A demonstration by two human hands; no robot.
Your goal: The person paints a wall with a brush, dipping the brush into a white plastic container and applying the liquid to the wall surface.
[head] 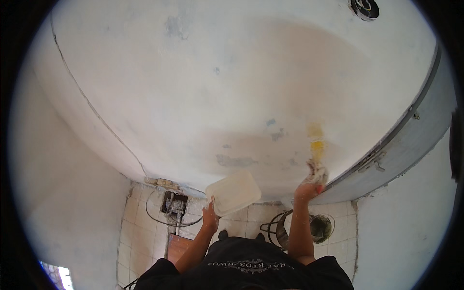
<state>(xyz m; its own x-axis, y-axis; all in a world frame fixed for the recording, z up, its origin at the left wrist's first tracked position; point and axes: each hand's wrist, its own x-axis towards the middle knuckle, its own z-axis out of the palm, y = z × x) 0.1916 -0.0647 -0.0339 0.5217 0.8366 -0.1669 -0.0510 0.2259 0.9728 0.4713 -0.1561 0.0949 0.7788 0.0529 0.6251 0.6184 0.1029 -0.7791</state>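
My left hand (211, 214) grips the near left edge of a pale, translucent rectangular plastic tub (233, 193), held in front of my body at the foot of the wall. My right hand (314, 183), smeared with white, is closed on a paintbrush with a yellow part (317, 145), blurred by motion and raised against the wall. The brush's far end is too blurred to make out. Before me the white wall (239, 90) shows bluish-grey patches and darker, pinkish-brown areas.
A bucket (320, 228) and a dark metal-framed stool (281, 230) stand on the tiled floor by my right arm. Left of me a black hose (156, 218) curves beside a floor opening with pipework (174, 204). A grey door (391, 159) is at the right; a round wall box holds wires (365, 9).
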